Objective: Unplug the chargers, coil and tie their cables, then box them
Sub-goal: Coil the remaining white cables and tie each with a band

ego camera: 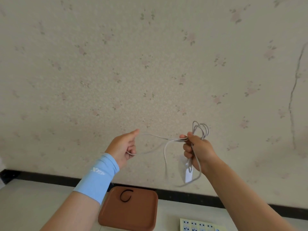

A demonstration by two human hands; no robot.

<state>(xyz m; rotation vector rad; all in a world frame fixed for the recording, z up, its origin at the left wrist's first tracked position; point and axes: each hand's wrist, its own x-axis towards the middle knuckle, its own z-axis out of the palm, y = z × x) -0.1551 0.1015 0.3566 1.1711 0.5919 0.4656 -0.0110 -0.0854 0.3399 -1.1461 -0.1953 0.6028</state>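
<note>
I'm seeing a band (120,197) lying in the tray (141,217) on the table (33,202), a sticker sheet (196,225) sitting to its right, the cable (175,139) hanging above.

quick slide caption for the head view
The right hand holds the coiled white cable while the left hand grips a loop, above a brown tray.

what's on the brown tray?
One black band lies on the tray, near its far edge. The left sleeve covers part of the tray's left edge, so anything there is hidden.
</note>
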